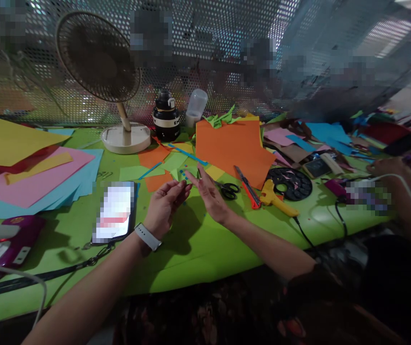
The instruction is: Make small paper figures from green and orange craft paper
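Your left hand (167, 200) has its fingers curled and tips drawn close to the thumb, though you cannot tell whether a small piece is pinched there, while your right hand (212, 199) faces it with fingers extended and gripping nothing visible. The orange paper scrap (158, 182) lies on the green table (191, 263) just beyond your left hand, and the black scissors (230, 191) lie just beside your right, with the red cutter (252, 195) and yellow glue gun (279, 202) farther right.
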Demonstrator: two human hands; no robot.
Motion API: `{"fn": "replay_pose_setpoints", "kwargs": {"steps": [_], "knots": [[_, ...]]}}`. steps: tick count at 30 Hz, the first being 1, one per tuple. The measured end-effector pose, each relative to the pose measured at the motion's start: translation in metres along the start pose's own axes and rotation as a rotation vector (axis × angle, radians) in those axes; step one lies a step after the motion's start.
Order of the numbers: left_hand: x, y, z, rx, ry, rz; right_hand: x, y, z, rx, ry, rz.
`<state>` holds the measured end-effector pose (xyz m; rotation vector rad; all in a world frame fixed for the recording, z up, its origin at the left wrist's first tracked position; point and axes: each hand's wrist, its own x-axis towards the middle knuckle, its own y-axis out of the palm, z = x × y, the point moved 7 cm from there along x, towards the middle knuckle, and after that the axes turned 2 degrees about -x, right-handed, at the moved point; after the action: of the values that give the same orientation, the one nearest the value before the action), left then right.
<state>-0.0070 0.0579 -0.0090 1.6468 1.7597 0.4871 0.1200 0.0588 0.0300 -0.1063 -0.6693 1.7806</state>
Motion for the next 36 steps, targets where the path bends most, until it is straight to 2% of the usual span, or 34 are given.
{"fn": "replay_pose_setpoints", "kwargs": {"steps": [7,28,33,36], "knots": [[0.0,0.002,-0.001,-0.017,0.031,0.033,-0.002,0.001,0.002,-0.107,-0.034,-0.033],[0.001,0.0,-0.003,0.038,0.06,0.07,-0.005,0.003,0.005,-0.186,-0.154,-0.088],[0.002,0.001,-0.005,0.075,0.078,0.057,-0.003,-0.014,0.009,-0.132,-0.18,-0.207],[0.0,0.004,-0.004,0.135,0.069,0.083,0.003,-0.029,0.004,-0.081,-0.138,-0.269]]}}
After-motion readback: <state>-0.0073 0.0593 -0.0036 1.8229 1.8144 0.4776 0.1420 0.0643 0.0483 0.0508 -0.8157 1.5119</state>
